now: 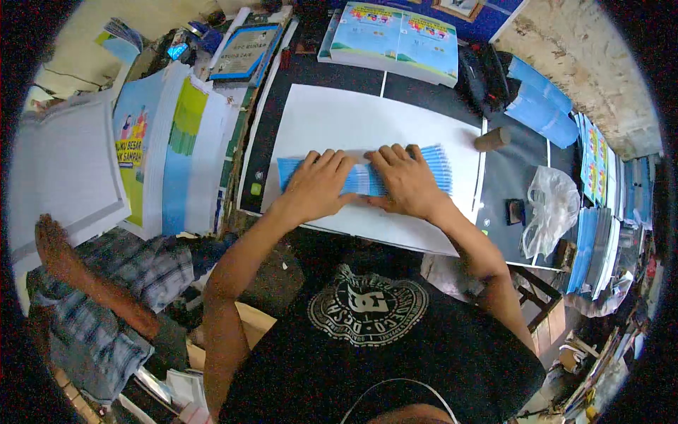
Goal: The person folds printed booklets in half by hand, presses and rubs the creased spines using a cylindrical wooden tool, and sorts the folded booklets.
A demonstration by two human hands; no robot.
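A fanned row of blue printed paper sheets (441, 168) lies across a large white sheet (332, 116) on the table. My left hand (314, 185) is on the left part of the row, its fingers bent over the far edge and the thumb toward the middle. On the right part, my right hand (408, 182) grips in the same way, thumb on the near side. Both thumbs point toward each other at the centre. The sheets spread out at the right end, past my right hand. My palms hide some of the row.
Beyond the white sheet stand stacked blue booklets (395, 44). A brown cylinder (492, 139), a small dark object (515, 211) and a clear plastic bag (553, 212) are to the right. Tall printed stacks (141, 141) rise at left, where another person's hand (53, 244) touches white sheets (63, 169).
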